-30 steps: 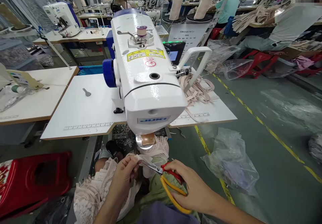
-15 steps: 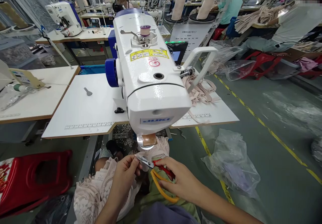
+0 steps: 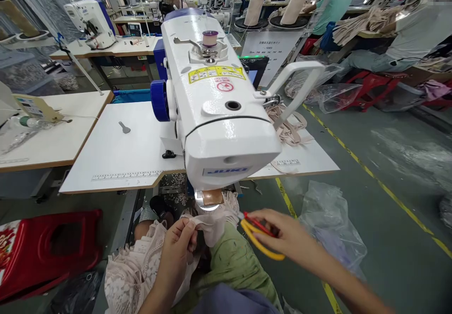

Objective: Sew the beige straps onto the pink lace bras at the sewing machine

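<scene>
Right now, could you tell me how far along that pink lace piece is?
Looks done: a heap of beige straps lies on the white table. In hand: left hand pinches the pale pink lace garment's edge; right hand holds yellow-handled scissors clear of it. Left: most lace lies bunched on the lap.

1. The sewing machine (image 3: 219, 116) is finished in glossy white; its handwheel (image 3: 158, 100) is coloured deep blue.
2. A yellow warning label (image 3: 215, 74) with black print is seen on the machine's top, with a red-and-white round sign (image 3: 225, 86) below it.
3. The maker's lettering (image 3: 224, 171) is printed in blue on a pale plate.
4. A bobbin (image 3: 210, 37) is wound with purple-pink thread.
5. The scissors (image 3: 254, 241) are fitted with yellow and red handles.
6. The lace fabric (image 3: 130, 271) is tinted pale pink and patterned with openwork flowers.
7. The lap cloth (image 3: 233, 262) is coloured olive green and flecked with small specks.
8. The bench (image 3: 116, 154) is topped in white and edged in tan.
9. The stool (image 3: 49, 248) is moulded in red.
10. The floor (image 3: 388, 238) is painted grey-green and marked with yellow lines (image 3: 353, 157).
</scene>
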`<state>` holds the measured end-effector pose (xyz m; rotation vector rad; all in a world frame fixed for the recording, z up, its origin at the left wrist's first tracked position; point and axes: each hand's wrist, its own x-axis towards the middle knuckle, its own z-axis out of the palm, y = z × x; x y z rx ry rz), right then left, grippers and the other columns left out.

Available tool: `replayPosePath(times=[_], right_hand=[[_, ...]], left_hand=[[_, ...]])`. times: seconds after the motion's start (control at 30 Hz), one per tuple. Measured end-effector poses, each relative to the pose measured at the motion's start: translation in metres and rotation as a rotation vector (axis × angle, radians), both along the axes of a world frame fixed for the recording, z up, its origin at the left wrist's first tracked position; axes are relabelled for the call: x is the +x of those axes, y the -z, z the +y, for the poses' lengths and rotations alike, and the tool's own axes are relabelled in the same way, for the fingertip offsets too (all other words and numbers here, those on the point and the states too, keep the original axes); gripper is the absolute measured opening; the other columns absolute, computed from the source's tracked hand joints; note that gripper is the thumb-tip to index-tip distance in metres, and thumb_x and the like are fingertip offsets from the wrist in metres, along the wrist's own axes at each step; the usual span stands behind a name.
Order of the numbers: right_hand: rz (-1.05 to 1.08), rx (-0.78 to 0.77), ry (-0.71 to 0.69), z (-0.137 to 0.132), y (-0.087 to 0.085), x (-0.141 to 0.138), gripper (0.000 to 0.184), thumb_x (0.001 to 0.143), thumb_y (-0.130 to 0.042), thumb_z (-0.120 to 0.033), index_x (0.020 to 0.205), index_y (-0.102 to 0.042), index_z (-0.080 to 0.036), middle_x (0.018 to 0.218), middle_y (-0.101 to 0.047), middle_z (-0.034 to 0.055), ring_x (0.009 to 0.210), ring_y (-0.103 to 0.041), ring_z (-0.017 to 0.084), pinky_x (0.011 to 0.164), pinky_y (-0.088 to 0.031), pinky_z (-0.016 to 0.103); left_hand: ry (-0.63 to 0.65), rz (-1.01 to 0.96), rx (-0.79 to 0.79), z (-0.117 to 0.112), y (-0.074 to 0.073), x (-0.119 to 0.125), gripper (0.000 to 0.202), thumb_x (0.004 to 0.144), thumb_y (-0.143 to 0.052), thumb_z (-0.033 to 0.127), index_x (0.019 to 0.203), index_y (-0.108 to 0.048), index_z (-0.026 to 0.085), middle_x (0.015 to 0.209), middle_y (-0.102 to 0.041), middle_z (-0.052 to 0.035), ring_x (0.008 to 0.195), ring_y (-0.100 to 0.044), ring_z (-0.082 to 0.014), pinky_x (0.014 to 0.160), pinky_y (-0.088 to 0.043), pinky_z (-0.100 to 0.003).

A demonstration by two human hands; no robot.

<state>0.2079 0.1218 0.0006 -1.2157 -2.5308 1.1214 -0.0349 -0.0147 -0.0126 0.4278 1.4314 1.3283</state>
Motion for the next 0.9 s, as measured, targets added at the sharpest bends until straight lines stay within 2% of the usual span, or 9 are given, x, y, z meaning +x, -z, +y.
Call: replayPosePath(times=[0.13, 0.23, 0.4, 0.5, 0.6, 0.67, 0.77, 0.83, 0.9], right_hand=[[-0.099, 0.422, 0.062, 0.067, -0.013, -0.005, 0.034, 0.091, -0.052, -0.033, 0.12, -0.062, -0.018, 0.108, -0.068, 0.0137, 0.093, -0.066, 0.029, 0.08, -0.054, 0.041], [-0.044, 0.705, 0.095, 0.073, -0.022, -0.022, 0.032, 0.093, -0.05, -0.033, 0.118, -0.062, -0.015, 0.118, -0.063, 0.0188, 0.11, -0.059, 0.033, 0.094, -0.048, 0.048], [0.159, 0.538, -0.538, 0.001, -0.006, -0.059, 0.026, 0.095, -0.051, -0.034, 0.116, -0.06, -0.023, 0.106, -0.068, 0.0083, 0.094, -0.064, 0.021, 0.076, -0.051, 0.03], [0.164, 0.449, -0.566, -0.013, 0.015, -0.065, 0.023, 0.099, -0.041, -0.022, 0.106, -0.063, -0.022, 0.088, -0.068, 0.0034, 0.078, -0.063, 0.017, 0.063, -0.046, 0.025], [0.259, 0.182, -0.141, 0.004, 0.027, -0.055, 0.023, 0.098, -0.043, -0.031, 0.091, -0.061, -0.019, 0.077, -0.064, 0.0024, 0.07, -0.059, 0.016, 0.062, -0.043, 0.026], [0.407, -0.178, 0.187, 0.012, 0.03, -0.049, 0.028, 0.095, -0.049, -0.042, 0.081, -0.056, -0.019, 0.069, -0.057, -0.0001, 0.062, -0.053, 0.014, 0.058, -0.041, 0.025], [0.669, -0.815, 0.492, 0.0, 0.03, -0.049, 0.038, 0.082, -0.063, -0.054, 0.076, -0.053, -0.018, 0.063, -0.051, -0.0032, 0.054, -0.046, 0.01, 0.052, -0.041, 0.022], [0.792, -1.098, 0.594, -0.02, 0.025, -0.054, 0.04, 0.071, -0.075, -0.051, 0.079, -0.054, -0.017, 0.065, -0.054, -0.0033, 0.056, -0.05, 0.01, 0.053, -0.044, 0.021], [0.849, -1.233, 0.592, -0.04, 0.015, -0.059, 0.041, 0.068, -0.079, -0.047, 0.083, -0.055, -0.017, 0.067, -0.058, -0.0024, 0.057, -0.055, 0.01, 0.053, -0.047, 0.02]], left_hand=[[0.024, -0.073, 0.017, 0.001, -0.003, -0.001, 0.038, 0.083, -0.062, 0.052, 0.078, -0.063, 0.015, 0.058, -0.047, 0.0055, 0.049, -0.035, -0.0046, 0.049, -0.028, -0.019], [0.121, -0.132, 0.013, 0.004, -0.012, -0.001, 0.036, 0.085, -0.059, 0.049, 0.073, -0.061, 0.015, 0.058, -0.053, 0.0034, 0.046, -0.037, -0.0045, 0.046, -0.027, -0.019], [0.499, -0.058, -0.127, 0.015, -0.028, -0.003, 0.029, 0.085, -0.051, 0.044, 0.08, -0.063, 0.017, 0.054, -0.059, 0.0006, 0.033, -0.034, -0.0072, 0.037, -0.023, -0.022], [0.548, 0.19, -0.16, 0.016, -0.03, -0.011, 0.029, 0.083, -0.054, 0.045, 0.079, -0.065, 0.019, 0.056, -0.061, -0.0021, 0.041, -0.045, -0.0134, 0.042, -0.032, -0.025], [0.178, 0.546, -0.076, 0.001, -0.012, -0.012, 0.028, 0.078, -0.065, 0.047, 0.088, -0.067, 0.021, 0.083, -0.068, -0.0082, 0.077, -0.061, -0.0228, 0.067, -0.046, -0.03], [-0.005, 0.673, 0.005, -0.013, 0.013, 0.003, 0.034, 0.079, -0.066, 0.05, 0.095, -0.067, 0.021, 0.095, -0.067, -0.0109, 0.091, -0.061, -0.0258, 0.081, -0.046, -0.034], [0.209, 0.13, 0.034, -0.026, 0.058, 0.045, 0.077, 0.08, -0.056, 0.068, 0.14, -0.042, 0.022, 0.087, -0.068, -0.006, 0.071, -0.062, -0.0207, 0.074, -0.048, -0.036], [0.223, -0.271, 0.023, -0.027, 0.079, 0.073, 0.117, 0.065, -0.052, 0.087, 0.155, -0.009, 0.025, 0.108, -0.069, -0.0107, 0.084, -0.069, -0.0249, 0.082, -0.049, -0.041], [0.191, -0.438, 0.036, -0.026, 0.085, 0.089, 0.128, 0.056, -0.039, 0.098, 0.155, 0.002, 0.027, 0.13, -0.061, -0.0145, 0.102, -0.068, -0.0323, 0.087, -0.049, -0.044]])
